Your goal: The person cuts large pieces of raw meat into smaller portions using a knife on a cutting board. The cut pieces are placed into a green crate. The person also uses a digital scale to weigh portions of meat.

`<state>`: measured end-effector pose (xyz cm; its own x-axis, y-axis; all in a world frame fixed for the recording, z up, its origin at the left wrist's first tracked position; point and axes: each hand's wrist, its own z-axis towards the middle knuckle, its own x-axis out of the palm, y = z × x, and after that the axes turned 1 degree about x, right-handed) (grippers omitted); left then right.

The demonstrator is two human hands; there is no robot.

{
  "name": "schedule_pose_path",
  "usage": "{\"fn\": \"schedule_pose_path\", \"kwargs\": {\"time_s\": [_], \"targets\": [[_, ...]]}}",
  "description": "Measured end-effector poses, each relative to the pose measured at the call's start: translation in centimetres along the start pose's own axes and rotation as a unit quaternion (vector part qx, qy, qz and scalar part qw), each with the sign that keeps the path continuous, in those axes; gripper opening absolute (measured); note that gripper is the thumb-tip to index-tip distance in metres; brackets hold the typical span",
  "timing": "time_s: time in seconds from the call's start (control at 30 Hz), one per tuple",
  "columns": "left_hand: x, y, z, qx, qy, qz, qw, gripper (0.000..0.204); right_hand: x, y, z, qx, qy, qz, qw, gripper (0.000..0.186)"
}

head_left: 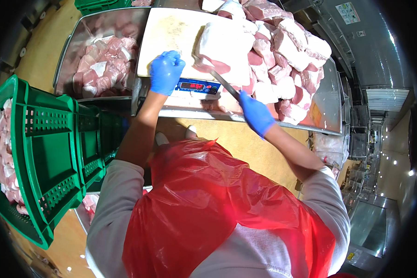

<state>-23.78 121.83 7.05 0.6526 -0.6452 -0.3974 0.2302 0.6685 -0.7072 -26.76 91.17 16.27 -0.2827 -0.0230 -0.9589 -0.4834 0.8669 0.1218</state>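
Observation:
My left hand (pixel 166 73), in a blue glove, is closed in a fist over the near left part of a white cutting board (pixel 160 39). Whatever its fingers hold, if anything, is hidden. My right hand (pixel 256 112), gloved in blue too, grips a knife (pixel 227 86). The blade points up and left, its tip by the near end of a large slab of pork (pixel 221 41), where pink lean meat shows under white fat. Just below the board, between my hands, sits a digital scale (pixel 198 86) with a lit red display.
Many pork pieces (pixel 287 55) pile up right of the board on a metal tray (pixel 326 102). At left a metal tub (pixel 136 25) holds smaller meat chunks (pixel 104 65). A green crate (pixel 51 120) with meat stands near my left arm. I wear a red plastic apron (pixel 194 194).

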Motion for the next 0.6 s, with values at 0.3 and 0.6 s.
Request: {"fn": "schedule_pose_path", "kwargs": {"time_s": [0.3,0.6], "targets": [[0.0,-6.7,-2.3,0.048,0.035,-0.019,0.998,0.039,-5.9,1.4,-3.2,-0.003,-0.153,-0.009,0.988,0.014],[2.1,-3.4,-4.1,0.064,0.068,0.013,0.996,0.030,-2.1,4.7,7.8,-0.104,-0.113,0.004,0.988,0.026]]}}
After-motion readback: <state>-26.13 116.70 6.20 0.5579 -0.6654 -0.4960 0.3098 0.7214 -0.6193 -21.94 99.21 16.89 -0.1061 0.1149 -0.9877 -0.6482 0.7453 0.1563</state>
